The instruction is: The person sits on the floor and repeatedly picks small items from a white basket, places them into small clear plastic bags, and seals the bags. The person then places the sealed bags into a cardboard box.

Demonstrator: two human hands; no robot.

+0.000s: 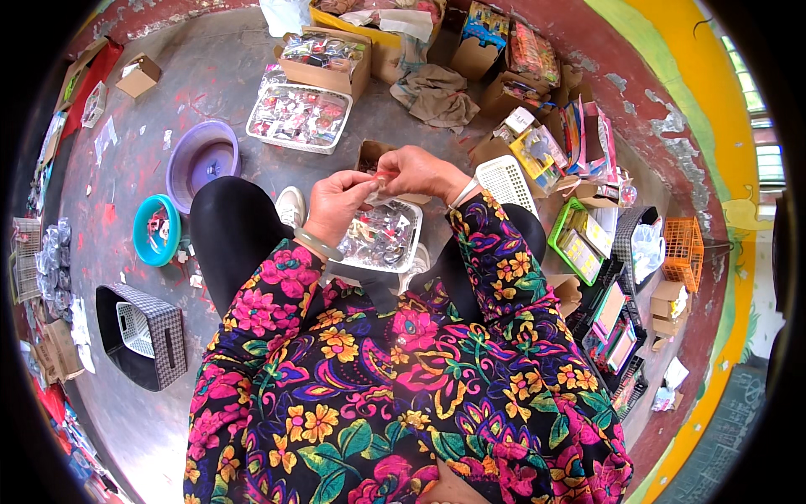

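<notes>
My left hand [334, 204] and my right hand [417, 170] meet over my lap, both pinching a small clear packet with a red item [379, 179] between the fingertips. Just below them a white basket [410, 217] rests between my knees, filled with many small clear-wrapped items. A green bangle circles my left wrist and a pale band my right wrist. My sleeves are dark with bright flowers.
On the grey floor ahead stand a white tray of packets [297, 115], cardboard boxes [325, 59], a purple basin [203, 160] and a teal bowl [156, 228]. A checked box [149, 336] sits at left. Baskets, a green crate [573, 239] and an orange crate [683, 249] crowd the right.
</notes>
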